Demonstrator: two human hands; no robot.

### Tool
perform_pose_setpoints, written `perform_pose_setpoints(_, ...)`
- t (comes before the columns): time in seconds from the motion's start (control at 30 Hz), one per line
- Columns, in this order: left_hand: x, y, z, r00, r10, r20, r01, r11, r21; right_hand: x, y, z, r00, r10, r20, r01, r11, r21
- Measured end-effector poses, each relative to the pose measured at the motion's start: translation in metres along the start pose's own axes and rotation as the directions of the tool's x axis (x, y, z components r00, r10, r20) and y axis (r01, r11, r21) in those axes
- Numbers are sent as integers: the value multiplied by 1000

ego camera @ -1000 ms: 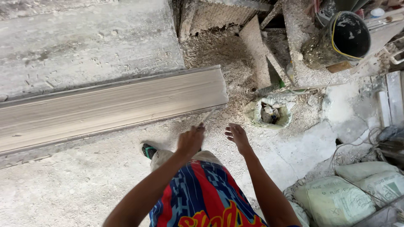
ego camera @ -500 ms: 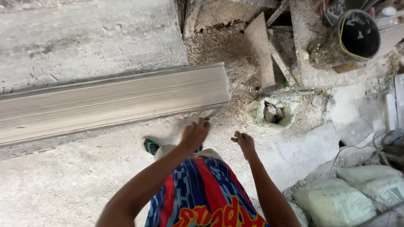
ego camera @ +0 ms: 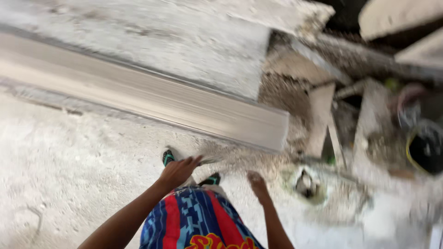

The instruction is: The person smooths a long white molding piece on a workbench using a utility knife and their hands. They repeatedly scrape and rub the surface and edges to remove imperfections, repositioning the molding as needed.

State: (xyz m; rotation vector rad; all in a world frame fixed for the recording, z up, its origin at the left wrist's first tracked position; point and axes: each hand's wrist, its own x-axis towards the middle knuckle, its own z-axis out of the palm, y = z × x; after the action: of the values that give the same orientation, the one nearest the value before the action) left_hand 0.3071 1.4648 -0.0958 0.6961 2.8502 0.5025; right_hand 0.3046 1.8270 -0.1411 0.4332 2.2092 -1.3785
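Dusty grey concrete floor spreads underfoot, sawdust heaped near scattered wood offcuts. A black bucket sits at the right, all blurred in daylight.

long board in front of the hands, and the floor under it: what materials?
Board: looks like wood, pale grey-beige, matte, with faint lengthwise streaks like grain; motion blur leaves it open, so it could be a composite plank. Floor: looks like rough bare concrete or cement, whitish, dusty, uneven, with crumbly grit or sawdust near the board's end. Both hands, left hand and right hand, hold nothing.

Bare arms; shorts red-blue patterned, yellow lettering; green-black sandals.
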Motion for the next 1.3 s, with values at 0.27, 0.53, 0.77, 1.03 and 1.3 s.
perform_pose_setpoints(0.27,-137,-37,4,571,-820,-29,700,505,-506,31,-93,122,824,-7,566,141,971,-194)
perform_pose_setpoints(0.53,-241,-135,-16,364,-916,-170,538,356,-764,23,-232,316,691,76,719,286,884,-369)
perform_pose_setpoints(0.77,-357,-260,-108,295,-764,-574,327,645,-691,-29,-331,532,436,-125,891,461,881,-101)
perform_pose_setpoints(1.03,-398,-373,-165,194,-980,-33,-78,18,-997,-89,-428,691,226,-77,971,561,825,-65)
perform_pose_setpoints(1.3,-438,-513,-187,167,-966,-196,100,214,-972,-45,-499,840,366,-154,918,749,634,-192)
